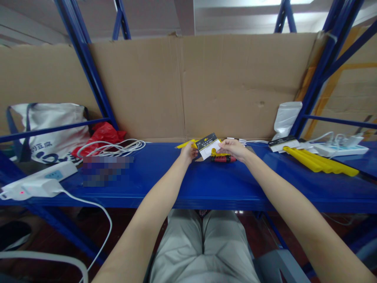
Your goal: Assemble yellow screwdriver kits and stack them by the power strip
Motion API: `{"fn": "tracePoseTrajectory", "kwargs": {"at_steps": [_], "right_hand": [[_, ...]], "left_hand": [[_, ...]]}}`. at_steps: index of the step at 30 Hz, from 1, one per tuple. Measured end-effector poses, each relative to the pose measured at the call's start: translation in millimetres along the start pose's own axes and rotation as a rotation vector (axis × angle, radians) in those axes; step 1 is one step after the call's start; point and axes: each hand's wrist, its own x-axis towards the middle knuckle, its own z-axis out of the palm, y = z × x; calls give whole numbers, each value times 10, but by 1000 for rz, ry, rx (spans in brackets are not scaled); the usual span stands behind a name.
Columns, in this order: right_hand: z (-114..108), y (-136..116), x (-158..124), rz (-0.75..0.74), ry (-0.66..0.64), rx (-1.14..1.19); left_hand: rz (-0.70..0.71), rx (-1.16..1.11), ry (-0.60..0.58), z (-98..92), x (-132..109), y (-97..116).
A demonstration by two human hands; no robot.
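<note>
Above the blue shelf top, my left hand point(189, 152) grips the left edge of a black-and-white printed card point(207, 145), its fingers closed. My right hand point(233, 149) is pinched at the card's right edge; I cannot tell whether a smaller piece is also between its fingertips. Just below the card lies a red-and-black tool point(224, 158), partly covered, its kind unclear. A small yellow piece point(213, 152) shows between the card and that tool. Beside the left fingers a yellow strip point(186, 144) sticks out to the left.
To the right are long yellow strips point(321, 161), a stack of black-and-white cards point(284, 144), a white pouch point(287, 118) and a power strip point(341, 149). Leftward sit coiled white cable point(126, 146), a red bag point(103, 134), a tote bag point(55, 125) and another power strip point(44, 181). Cardboard point(141, 86) backs the shelf.
</note>
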Motion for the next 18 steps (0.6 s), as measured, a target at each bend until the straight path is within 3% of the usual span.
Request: {"fn": "tracePoseTrajectory", "kwargs": {"at_steps": [3, 6, 14, 18], "right_hand": [[17, -21, -9, 6, 50, 5], [28, -37, -17, 16, 98, 13], [41, 35, 50, -41, 170, -19], [64, 69, 74, -68, 216, -14]], "left_hand": [[-111, 65, 77, 4, -29, 57], [-104, 44, 90, 12, -58, 77], [-82, 50, -23, 136, -188, 75], [-33, 108, -18, 180, -255, 84]]}}
